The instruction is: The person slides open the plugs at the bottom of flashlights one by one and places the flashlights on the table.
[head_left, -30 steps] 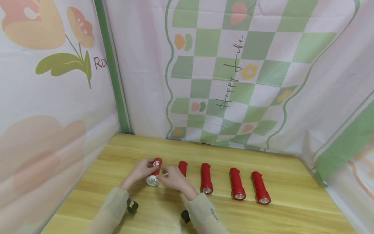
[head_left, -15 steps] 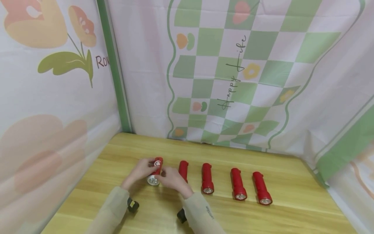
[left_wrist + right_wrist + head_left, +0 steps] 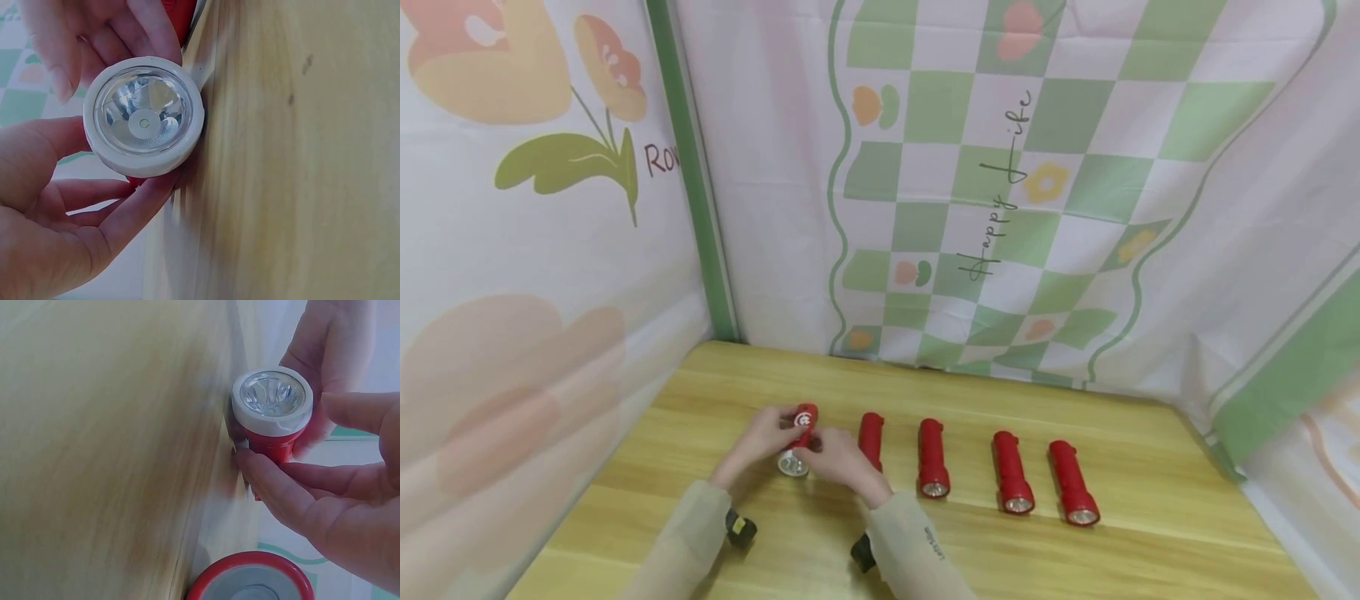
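A red flashlight with a white head and a smiley-like print lies angled on the wooden table, lens toward the person. My left hand holds it from the left, thumb and fingers around it. From the other side, my right hand reaches in with its fingers at the white head. A small gap shows between the right thumb and the head's rim. In the left wrist view, the clear lens faces the camera, and the red body is mostly hidden behind it.
To the right, several all-red flashlights lie in a row: one partly behind the right hand, then others. Patterned curtains stand behind and beside the wooden table.
My right hand's thumb and fingertips have shifted slightly left, closer over the white head. My left hand keeps its hold on the flashlight, which has hardly moved.
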A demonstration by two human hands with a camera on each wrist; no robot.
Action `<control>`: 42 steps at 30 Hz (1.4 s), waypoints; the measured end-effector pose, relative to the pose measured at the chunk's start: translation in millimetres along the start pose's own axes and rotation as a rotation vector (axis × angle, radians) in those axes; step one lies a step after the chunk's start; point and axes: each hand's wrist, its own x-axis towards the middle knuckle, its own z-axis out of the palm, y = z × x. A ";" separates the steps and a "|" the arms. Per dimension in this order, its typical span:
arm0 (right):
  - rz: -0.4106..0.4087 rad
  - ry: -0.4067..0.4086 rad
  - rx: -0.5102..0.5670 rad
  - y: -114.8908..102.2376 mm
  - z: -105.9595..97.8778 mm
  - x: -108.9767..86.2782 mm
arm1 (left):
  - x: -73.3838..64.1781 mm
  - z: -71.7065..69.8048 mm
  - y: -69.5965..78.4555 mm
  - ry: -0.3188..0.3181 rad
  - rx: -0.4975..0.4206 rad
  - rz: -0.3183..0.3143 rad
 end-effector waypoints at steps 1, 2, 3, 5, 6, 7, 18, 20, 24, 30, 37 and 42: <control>-0.001 0.002 0.004 0.2 0.3 0.0 | -0.4 0.0 0.2 -0.001 -0.003 -0.004; 0.001 0.004 0.007 0.4 0.6 -0.1 | -0.7 0.1 0.3 -0.002 -0.011 -0.011; 0.003 0.006 0.011 0.6 0.8 -0.2 | -1.2 0.0 0.9 -0.003 -0.014 -0.015; 0.013 0.009 0.017 1.2 1.2 -0.2 | -2.1 0.2 2.3 -0.003 -0.025 -0.024; 0.020 0.010 0.023 1.4 1.3 -0.3 | -2.7 0.2 3.2 -0.002 -0.027 -0.026; 0.026 0.011 0.032 1.6 1.2 -0.4 | -3.3 0.3 4.6 0.001 -0.033 -0.033; 0.022 0.112 0.095 -1.2 -6.3 -1.0 | -4.6 -0.8 18.8 0.069 -0.223 -0.099; 0.019 0.129 0.113 -2.0 -7.4 -1.3 | -4.7 -1.6 21.7 0.085 -0.225 -0.099; 0.033 0.172 0.137 -2.4 -9.1 -2.0 | -5.2 -2.1 26.3 0.109 -0.222 -0.091; 0.006 0.242 0.160 0.2 -12.0 -2.6 | -5.1 -1.7 32.4 0.141 -0.193 -0.077; -0.011 0.289 0.239 0.5 -19.6 -3.4 | -3.0 -1.5 41.8 0.193 -0.181 -0.058; -0.023 0.298 0.263 -1.0 -23.2 -4.8 | -2.5 -1.0 47.7 0.209 -0.142 -0.032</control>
